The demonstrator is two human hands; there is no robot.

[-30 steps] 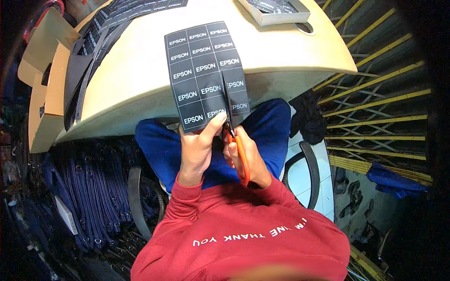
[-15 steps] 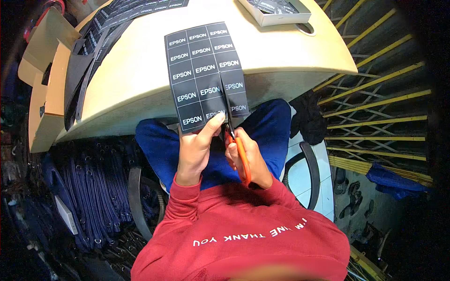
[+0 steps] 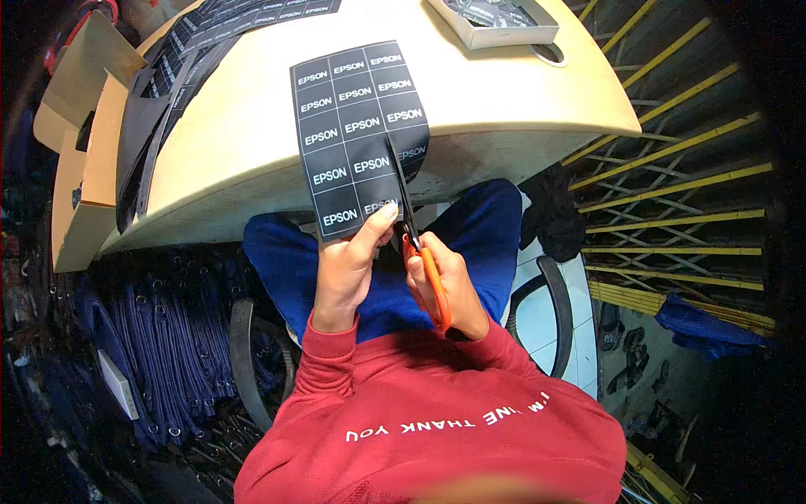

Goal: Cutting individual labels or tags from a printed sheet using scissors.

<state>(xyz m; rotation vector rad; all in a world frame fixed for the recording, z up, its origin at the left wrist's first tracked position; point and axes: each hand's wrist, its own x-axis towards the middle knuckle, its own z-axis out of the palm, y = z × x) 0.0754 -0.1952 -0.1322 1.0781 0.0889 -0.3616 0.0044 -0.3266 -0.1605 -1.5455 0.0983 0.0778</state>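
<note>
Over the near edge of the table, my left hand pinches the bottom end of a black sheet of printed labels, thumb on top. White lines split the sheet into a grid. In my right hand is a pair of orange-handled scissors. Their dark blades lie along the line between the middle and right columns, partway up the sheet. Beside the cut, the lower part of the right column bends down and away, its end hidden. The fingers under the sheet are hidden too.
A white box of dark pieces stands at the table's far right, near a round hole. More black sheets lie at the far left beside an open cardboard box. Dark blue straps hang at lower left; a yellow folding gate is at right.
The sheet has shifted slightly left. The right column's lower part, flat before, now curls down behind the blades. Both hands keep their holds, almost in place.
</note>
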